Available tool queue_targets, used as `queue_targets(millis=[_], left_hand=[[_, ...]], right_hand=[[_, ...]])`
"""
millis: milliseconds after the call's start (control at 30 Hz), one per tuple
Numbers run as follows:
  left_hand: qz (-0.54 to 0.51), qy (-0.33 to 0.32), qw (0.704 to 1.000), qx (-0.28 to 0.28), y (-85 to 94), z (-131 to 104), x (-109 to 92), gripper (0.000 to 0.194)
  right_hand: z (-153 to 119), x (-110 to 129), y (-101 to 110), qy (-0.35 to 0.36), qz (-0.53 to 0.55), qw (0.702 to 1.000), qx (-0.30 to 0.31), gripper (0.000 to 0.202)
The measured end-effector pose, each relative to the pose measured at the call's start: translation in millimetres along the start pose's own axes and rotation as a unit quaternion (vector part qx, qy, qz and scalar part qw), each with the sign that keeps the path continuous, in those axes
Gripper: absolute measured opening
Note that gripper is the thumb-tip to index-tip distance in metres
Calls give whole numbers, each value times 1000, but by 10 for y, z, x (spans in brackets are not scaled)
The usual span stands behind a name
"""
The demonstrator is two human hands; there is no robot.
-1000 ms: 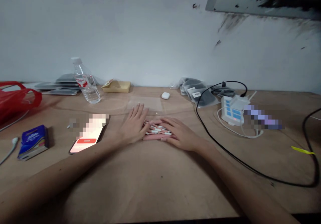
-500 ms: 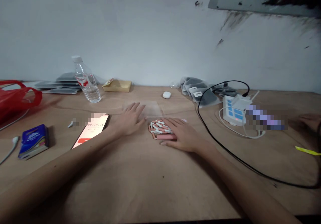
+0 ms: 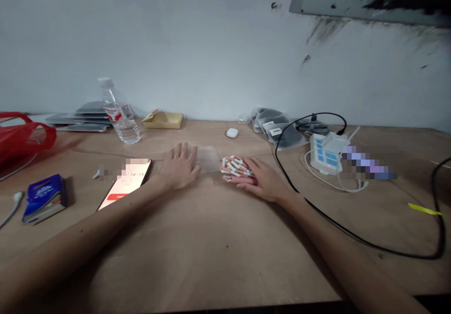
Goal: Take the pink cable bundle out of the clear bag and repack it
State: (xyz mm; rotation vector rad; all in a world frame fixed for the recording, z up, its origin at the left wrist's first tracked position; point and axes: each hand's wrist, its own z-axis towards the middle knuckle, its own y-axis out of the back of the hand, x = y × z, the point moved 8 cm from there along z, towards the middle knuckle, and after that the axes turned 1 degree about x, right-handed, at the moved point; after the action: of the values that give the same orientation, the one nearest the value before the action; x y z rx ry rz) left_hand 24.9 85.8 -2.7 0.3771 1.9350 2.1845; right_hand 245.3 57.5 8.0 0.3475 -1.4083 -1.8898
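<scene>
My left hand (image 3: 179, 166) lies palm down with its fingers spread, on the left part of a clear plastic sheet or bag (image 3: 208, 158) that is flat on the table. To its right, my right hand (image 3: 266, 180) has its fingers over the right side of a small rounded item (image 3: 234, 166) with a pink-and-white pattern of short sticks. A plain pink strip runs along the item's near edge. Its exact kind is unclear, and my fingers hide its right end. Beside my left forearm is a lit phone (image 3: 127, 182) showing a timer.
A water bottle (image 3: 121, 112), an open cardboard box (image 3: 164, 120), a white earbud case (image 3: 232, 133) and grey plastic packets (image 3: 278, 128) stand or lie along the wall. At right are a power strip (image 3: 326, 154) and a looping black cable (image 3: 338, 227). A blue tissue pack (image 3: 45, 199) lies left.
My right hand has moved the patterned item slightly away from me and to the right. My left hand has hardly moved. Another person's hand has left the right edge, and the black cable there has shifted.
</scene>
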Motion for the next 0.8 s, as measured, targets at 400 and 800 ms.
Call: queue_targets(millis=[400,800], left_hand=[[-28,-117,992,21,93,-179,-273,109],[-71,-68,995,-22,142,-153,-182,91]], right_hand=[[-29,-197,-66,-35,-42,998,28,69],[-46,-243,-115,-26,-64,994,83,64]])
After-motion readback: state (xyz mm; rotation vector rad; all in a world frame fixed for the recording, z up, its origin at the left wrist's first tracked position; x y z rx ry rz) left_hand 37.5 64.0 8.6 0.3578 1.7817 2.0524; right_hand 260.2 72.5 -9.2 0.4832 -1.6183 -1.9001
